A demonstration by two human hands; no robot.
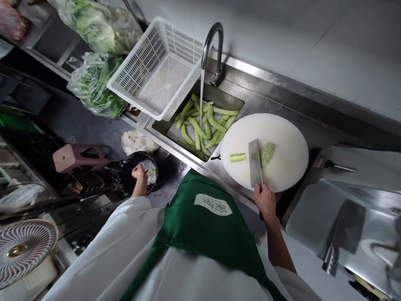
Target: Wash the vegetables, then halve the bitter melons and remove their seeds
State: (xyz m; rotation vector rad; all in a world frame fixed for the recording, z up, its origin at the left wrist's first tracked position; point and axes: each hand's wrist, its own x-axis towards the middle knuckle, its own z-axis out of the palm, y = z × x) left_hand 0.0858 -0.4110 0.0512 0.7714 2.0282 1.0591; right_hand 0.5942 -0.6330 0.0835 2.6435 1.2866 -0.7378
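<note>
My right hand [266, 200] grips the handle of a cleaver [255, 163], whose blade rests on a round white cutting board [291, 154]. Right of the blade sits a small heap of green pieces [267, 154], apparently cut bitter melon; left of it lies a short pale-green length of bitter melon [237, 157]. My left hand [140, 172] is away from the board, closed, over a black-lined bin [159, 171]; what its fingers hold, if anything, is hidden. Several whole bitter melons [216, 121] lie in the sink [233, 98] under running water.
A white plastic basket [169, 77] straddles the sink's left end beside the curved faucet [216, 46]. Bagged greens [97, 83] stand at left. A pink stool [72, 158] and a fan [26, 251] are farther left. Another cleaver [346, 225] lies at right.
</note>
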